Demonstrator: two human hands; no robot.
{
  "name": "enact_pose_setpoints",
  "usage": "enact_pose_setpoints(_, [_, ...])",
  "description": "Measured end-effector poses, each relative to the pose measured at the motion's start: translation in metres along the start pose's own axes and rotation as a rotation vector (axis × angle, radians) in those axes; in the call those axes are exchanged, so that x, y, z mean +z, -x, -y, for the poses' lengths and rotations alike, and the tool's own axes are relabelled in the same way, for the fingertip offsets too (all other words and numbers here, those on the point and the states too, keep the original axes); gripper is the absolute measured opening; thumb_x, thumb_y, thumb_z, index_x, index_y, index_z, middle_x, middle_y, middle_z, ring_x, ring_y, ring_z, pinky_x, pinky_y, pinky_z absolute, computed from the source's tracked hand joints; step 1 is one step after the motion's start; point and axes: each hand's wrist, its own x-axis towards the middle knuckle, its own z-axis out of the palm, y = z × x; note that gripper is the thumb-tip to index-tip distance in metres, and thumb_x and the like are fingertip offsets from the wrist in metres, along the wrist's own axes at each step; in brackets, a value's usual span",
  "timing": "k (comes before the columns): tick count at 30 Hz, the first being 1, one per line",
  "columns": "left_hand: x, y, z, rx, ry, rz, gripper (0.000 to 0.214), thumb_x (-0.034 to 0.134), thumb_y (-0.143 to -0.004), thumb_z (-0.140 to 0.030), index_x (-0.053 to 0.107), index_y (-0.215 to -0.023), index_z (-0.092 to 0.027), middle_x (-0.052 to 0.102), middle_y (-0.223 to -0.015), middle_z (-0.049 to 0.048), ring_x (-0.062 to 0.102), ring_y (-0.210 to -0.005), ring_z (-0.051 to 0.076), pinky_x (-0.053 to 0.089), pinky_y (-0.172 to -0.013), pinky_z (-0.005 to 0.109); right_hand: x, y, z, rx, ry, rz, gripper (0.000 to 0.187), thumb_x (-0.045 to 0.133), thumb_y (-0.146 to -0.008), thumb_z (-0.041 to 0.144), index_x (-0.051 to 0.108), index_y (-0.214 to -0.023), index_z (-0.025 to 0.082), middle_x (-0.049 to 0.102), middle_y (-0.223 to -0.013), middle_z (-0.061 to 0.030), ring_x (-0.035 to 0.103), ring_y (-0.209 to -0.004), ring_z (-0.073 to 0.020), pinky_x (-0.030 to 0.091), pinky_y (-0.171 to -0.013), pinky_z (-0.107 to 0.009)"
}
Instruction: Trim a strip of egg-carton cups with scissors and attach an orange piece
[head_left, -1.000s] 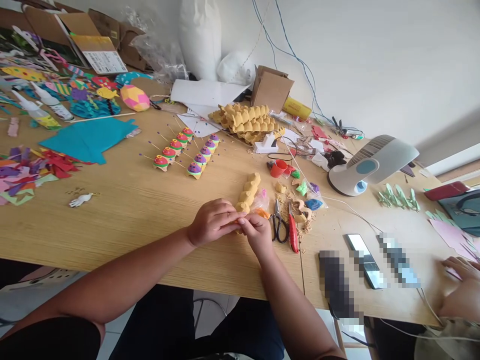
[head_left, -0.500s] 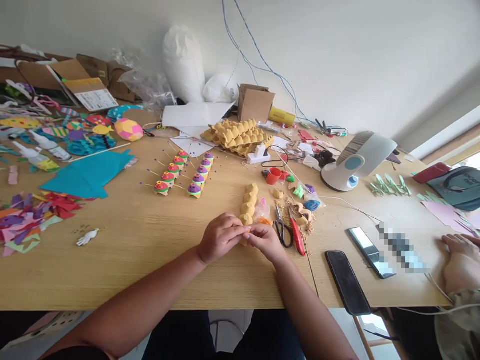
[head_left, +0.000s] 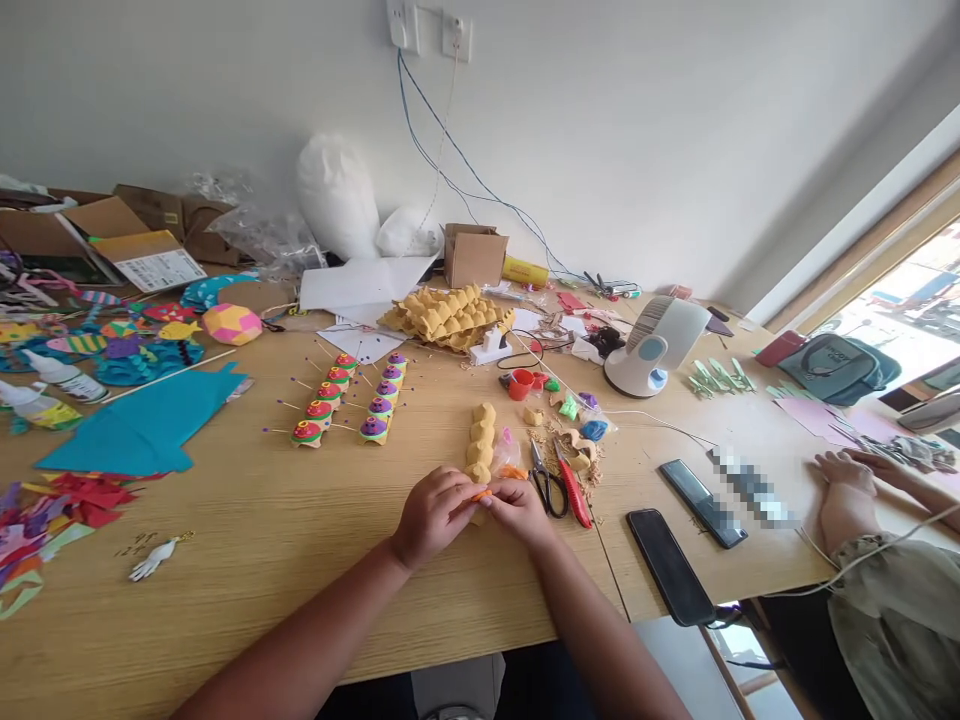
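Between the fingertips of my left hand point(head_left: 435, 515) and my right hand point(head_left: 517, 508) is a small piece of orange modelling clay point(head_left: 481, 496). Both hands are closed in a pinch, meeting low over the table. Just beyond them lies a bare strip of egg carton point(head_left: 481, 437), its near end partly hidden by my hands. To its right are a clear bag with pink clay point(head_left: 507, 446) and more orange clay point(head_left: 513, 473). Black-handled scissors point(head_left: 550, 484) and a red cutter point(head_left: 574, 488) lie beside my right hand. Two decorated egg-carton strips, one red point(head_left: 320, 408) and one purple point(head_left: 380, 402), stand further left.
A red cup point(head_left: 519, 384), coloured clay lumps point(head_left: 568, 407) and a white fan point(head_left: 652, 350) stand at the right. Two phones, one black point(head_left: 670, 566), lie nearer. A co-worker's hand point(head_left: 847, 475) rests far right. Blue felt point(head_left: 146, 420) and paper scraps point(head_left: 82, 505) lie left.
The camera view has tilted up and turned right, showing more wall and window. My hands stay together, and the orange clay between the fingertips now shows more clearly.
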Motion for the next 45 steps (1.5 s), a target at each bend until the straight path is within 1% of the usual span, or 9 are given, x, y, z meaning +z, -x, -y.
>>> enact_pose_setpoints(3, [-0.001,0.0,0.0,0.001,-0.019,0.009,0.015,0.07,-0.097,-0.015,0.074,-0.11,-0.022,0.075,-0.093,0.0057,0.068,-0.088,0.02,0.061,-0.083,0.036,0.003,-0.001,-0.005,-0.053,0.058,-0.029,0.06,0.075,-0.081,0.076,0.076,-0.071,0.017,0.052,-0.053,0.0021,0.042,-0.054,-0.0116,0.033,-0.05,-0.024])
enact_pose_setpoints(6, [-0.001,0.001,0.001,-0.001,-0.043,0.022,0.013,0.069,-0.098,-0.016,0.074,-0.109,-0.022,0.075,-0.093,0.0059,0.068,-0.087,0.02,0.06,-0.082,0.036,0.005,-0.001,-0.007,-0.072,0.099,-0.042,0.062,0.072,-0.084,0.076,0.076,-0.07,0.016,0.054,-0.056,0.0011,0.042,-0.055,-0.0113,0.034,-0.052,-0.024])
enact_pose_setpoints(10, [0.0,0.003,0.002,-0.014,-0.079,0.008,0.019,0.07,-0.098,-0.019,0.074,-0.116,-0.022,0.076,-0.096,0.0066,0.069,-0.091,0.021,0.061,-0.085,0.038,0.005,0.001,-0.007,-0.063,0.099,-0.057,0.06,0.072,-0.085,0.074,0.078,-0.074,0.015,0.055,-0.057,0.0009,0.041,-0.055,-0.0107,0.034,-0.053,-0.025])
enact_pose_setpoints(14, [-0.002,0.004,0.003,0.016,-0.1,-0.007,0.013,0.071,-0.097,-0.019,0.075,-0.109,-0.023,0.076,-0.094,0.0051,0.069,-0.091,0.021,0.06,-0.084,0.037,0.006,0.001,-0.002,-0.048,0.08,-0.041,0.06,0.073,-0.084,0.075,0.078,-0.076,0.016,0.06,-0.061,-0.0006,0.047,-0.058,-0.0124,0.038,-0.056,-0.025])
enact_pose_setpoints(18, [-0.005,0.005,0.006,0.038,-0.099,-0.023,0.016,0.073,-0.096,-0.022,0.077,-0.112,-0.024,0.076,-0.092,0.0041,0.069,-0.092,0.02,0.059,-0.085,0.037,0.005,0.0,0.002,-0.004,0.054,-0.006,0.057,0.077,-0.08,0.074,0.081,-0.081,0.017,0.06,-0.06,-0.0001,0.05,-0.06,-0.0138,0.038,-0.055,-0.025])
enact_pose_setpoints(25, [-0.003,0.004,0.007,0.019,-0.122,-0.019,0.021,0.074,-0.096,-0.023,0.078,-0.116,-0.027,0.077,-0.094,0.0043,0.07,-0.096,0.02,0.06,-0.087,0.037,0.003,-0.002,0.0,0.106,-0.064,0.005,0.055,0.082,-0.075,0.072,0.078,-0.078,0.017,0.053,-0.055,0.0033,0.038,-0.052,-0.0098,0.029,-0.05,-0.024])
enact_pose_setpoints(30, [-0.007,-0.001,0.006,0.009,-0.116,0.021,0.023,0.075,-0.095,-0.019,0.076,-0.118,-0.025,0.078,-0.098,0.0041,0.069,-0.099,0.022,0.058,-0.091,0.038,0.001,-0.004,-0.003,0.152,-0.099,-0.009,0.053,0.085,-0.074,0.069,0.077,-0.08,0.017,0.055,-0.058,0.0033,0.04,-0.053,-0.0091,0.029,-0.051,-0.024])
enact_pose_setpoints(37, [-0.015,-0.004,0.005,0.09,-0.172,0.059,0.025,0.078,-0.093,-0.022,0.075,-0.118,-0.023,0.079,-0.094,0.0025,0.069,-0.096,0.023,0.056,-0.087,0.038,0.001,-0.004,0.002,0.235,-0.19,0.079,0.052,0.091,-0.068,0.065,0.07,-0.076,0.018,0.055,-0.059,0.0046,0.041,-0.052,-0.0083,0.031,-0.05,-0.023])
enact_pose_setpoints(45, [-0.01,0.0,0.004,0.067,-0.158,0.045,0.029,0.075,-0.094,-0.016,0.072,-0.122,-0.025,0.079,-0.094,0.0018,0.071,-0.098,0.021,0.057,-0.09,0.037,0.01,-0.002,-0.002,0.226,-0.214,0.005,0.051,0.095,-0.066,0.057,0.063,-0.073,0.019,0.049,-0.06,0.0064,0.038,-0.054,-0.0071,0.029,-0.053,-0.022])
